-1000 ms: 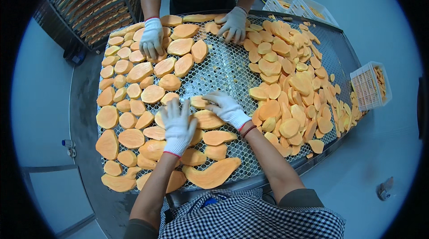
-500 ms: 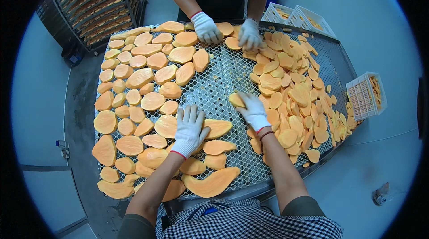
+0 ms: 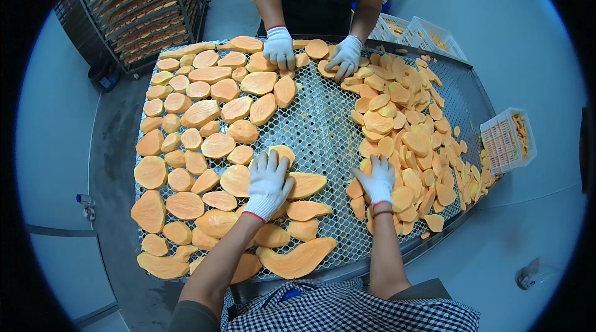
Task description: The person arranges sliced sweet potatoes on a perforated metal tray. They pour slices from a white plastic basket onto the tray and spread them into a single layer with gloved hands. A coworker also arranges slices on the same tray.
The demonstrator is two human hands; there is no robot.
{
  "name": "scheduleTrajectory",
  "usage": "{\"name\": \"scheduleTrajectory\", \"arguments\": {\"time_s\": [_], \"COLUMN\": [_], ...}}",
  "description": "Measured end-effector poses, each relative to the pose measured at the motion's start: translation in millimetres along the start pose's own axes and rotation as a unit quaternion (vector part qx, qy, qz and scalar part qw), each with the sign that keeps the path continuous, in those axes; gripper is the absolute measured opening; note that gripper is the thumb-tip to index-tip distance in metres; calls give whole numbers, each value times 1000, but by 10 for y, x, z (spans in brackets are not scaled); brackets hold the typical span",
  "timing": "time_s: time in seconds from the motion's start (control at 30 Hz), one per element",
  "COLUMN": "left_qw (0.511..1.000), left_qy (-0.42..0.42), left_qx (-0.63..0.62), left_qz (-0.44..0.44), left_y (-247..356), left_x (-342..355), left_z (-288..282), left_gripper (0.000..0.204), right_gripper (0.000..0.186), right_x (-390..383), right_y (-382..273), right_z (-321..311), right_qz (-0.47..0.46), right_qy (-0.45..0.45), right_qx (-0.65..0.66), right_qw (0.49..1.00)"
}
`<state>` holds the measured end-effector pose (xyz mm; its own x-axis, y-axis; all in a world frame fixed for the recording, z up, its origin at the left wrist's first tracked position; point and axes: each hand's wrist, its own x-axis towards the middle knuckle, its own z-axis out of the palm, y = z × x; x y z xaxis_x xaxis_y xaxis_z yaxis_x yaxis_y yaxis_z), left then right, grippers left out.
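Left hand: gloved, spread open, fingertips at an orange slice on the mesh.
Right hand: gloved, at the left side of the heap; whether it grips anything, I cannot tell.
Rows: slices laid flat, left of the heap.
Co-worker's hands: gloved, at slices opposite.

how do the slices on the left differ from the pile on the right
The laid-out slices lie mostly flat in rough rows; the pile is heaped, its slices overlapping. Mesh shows between the laid-out slices, while the pile hides most of the mesh beneath it. Both are orange slices.
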<state>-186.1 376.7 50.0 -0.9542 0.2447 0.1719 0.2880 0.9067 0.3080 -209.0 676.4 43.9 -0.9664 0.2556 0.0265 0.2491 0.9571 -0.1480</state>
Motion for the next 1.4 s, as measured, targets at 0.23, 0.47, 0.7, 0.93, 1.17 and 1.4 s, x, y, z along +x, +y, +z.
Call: {"name": "scheduleTrajectory", "arguments": {"time_s": [0.23, 0.47, 0.7, 0.93, 1.17, 1.4], "left_qw": [999, 999, 996, 995, 994, 994], "left_qy": [46, 39, 79, 12, 24, 33], "left_qx": [-21, 27, -4, -80, -84, -86], "left_qz": [16, 27, 34, 49, 61, 57], "left_y": [11, -118, -17, -89, -14, -58], "left_x": [271, 163, 70, -288, -207, -256], "left_z": [-87, 205, 171, 61, 59, -5], "left_gripper": [52, 59, 53, 58, 58, 54], "right_gripper": [59, 54, 54, 54, 51, 70], "right_x": [-112, -263, 471, 790, 865, 377], "right_y": [122, 518, -677, -1360, -1509, -403], "right_z": [-85, -335, -151, 472, 685, -259], "right_qz": [-66, 85, -134, -343, -410, -77], "right_qy": [-36, -2, -145, -86, -126, -16], "right_qx": [10, 248, 495, 248, 350, 58], "right_qw": [997, 965, 846, 902, 833, 995]}}
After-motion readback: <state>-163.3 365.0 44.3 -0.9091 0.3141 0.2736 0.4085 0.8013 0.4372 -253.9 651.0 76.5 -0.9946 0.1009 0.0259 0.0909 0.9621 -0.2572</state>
